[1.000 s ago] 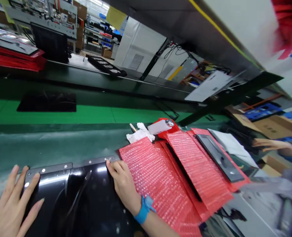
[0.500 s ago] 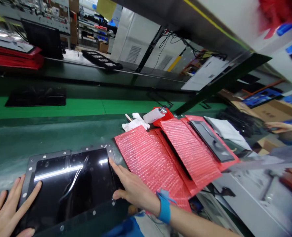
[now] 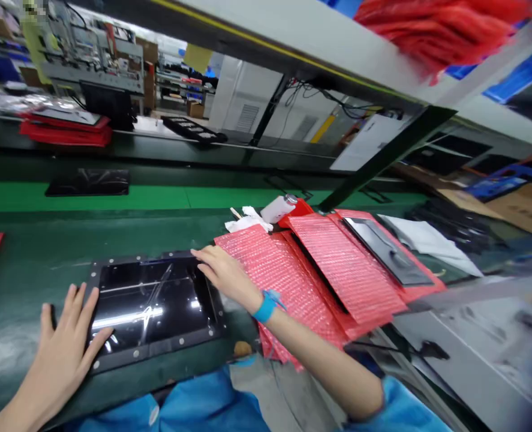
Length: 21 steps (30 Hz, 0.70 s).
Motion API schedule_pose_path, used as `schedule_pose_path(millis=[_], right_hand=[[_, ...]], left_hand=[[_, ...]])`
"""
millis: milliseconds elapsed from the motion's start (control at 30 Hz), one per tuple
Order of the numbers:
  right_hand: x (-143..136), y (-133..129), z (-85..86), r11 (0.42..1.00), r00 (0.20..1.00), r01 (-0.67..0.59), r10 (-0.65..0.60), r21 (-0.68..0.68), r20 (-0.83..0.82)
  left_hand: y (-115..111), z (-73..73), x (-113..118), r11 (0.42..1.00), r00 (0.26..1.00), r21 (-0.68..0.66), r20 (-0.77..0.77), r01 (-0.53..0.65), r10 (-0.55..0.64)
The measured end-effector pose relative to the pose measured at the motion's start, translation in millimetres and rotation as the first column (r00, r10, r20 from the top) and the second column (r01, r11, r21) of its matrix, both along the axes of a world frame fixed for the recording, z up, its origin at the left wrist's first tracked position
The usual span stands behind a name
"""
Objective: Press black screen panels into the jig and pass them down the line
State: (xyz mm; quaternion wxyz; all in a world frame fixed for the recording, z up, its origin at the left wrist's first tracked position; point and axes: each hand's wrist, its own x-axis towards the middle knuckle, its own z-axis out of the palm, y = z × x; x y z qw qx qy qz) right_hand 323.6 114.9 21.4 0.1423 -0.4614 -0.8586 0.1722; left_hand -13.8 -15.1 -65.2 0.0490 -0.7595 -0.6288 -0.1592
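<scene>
A black glossy screen panel (image 3: 158, 306) lies flat on the green work surface, with a dark frame dotted with round pale spots around it. My left hand (image 3: 68, 342) has its fingers spread and touches the panel's left edge. At the panel's top right corner is my right hand (image 3: 221, 270), fingers stretched out, a blue band on the wrist. Red bubble-wrap sleeves (image 3: 283, 282) overlap to the right of the panel, under and beside my right forearm.
Behind the sleeves are a white bottle (image 3: 278, 209) and crumpled white tissue (image 3: 250, 219). A grey panel (image 3: 389, 252) rests on red wrap at the right. Another dark panel (image 3: 88, 182) lies on the bright green strip. A dark green post (image 3: 382, 159) slants up at the right.
My view has shifted, showing more of the left side. My right hand has moved up to the panel's top right corner. The panel now appears farther from the bottom edge of the picture.
</scene>
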Motion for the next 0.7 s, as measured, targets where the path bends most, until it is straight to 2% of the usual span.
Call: schedule_pose_path(millis=[167,300,433,533,633,700], right_hand=[[-48,21,-9.9,0.975,0.978,-0.208,0.207,0.081,0.025],[-55,21,-14.3,0.944,0.950,-0.312,0.309,0.109,0.047],[-62,24,-12.3,0.934,0.941,-0.339,0.334,0.113,0.061],[-69,33,-12.0,0.944,0.942,-0.329,0.329,0.018,-0.059],[-72,47,-12.5,0.943,0.935,-0.297,0.254,-0.151,-0.247],[-72,55,-9.9,0.929,0.927,-0.296,0.223,-0.222,-0.301]], left_hand=[[0,-1.2,4,0.996,0.995,0.086,-0.095,-0.033,0.041],[-1,0.5,8,0.995,0.996,0.083,-0.065,-0.061,0.067],[-2,-0.3,9,0.994,0.996,0.083,-0.055,-0.067,0.071],[0,-1.1,8,0.991,0.995,0.110,-0.055,-0.073,0.079],[2,-3.9,8,0.991,0.995,0.107,-0.039,-0.083,0.088],[2,-9.5,10,0.990,0.995,0.100,0.002,-0.099,0.099]])
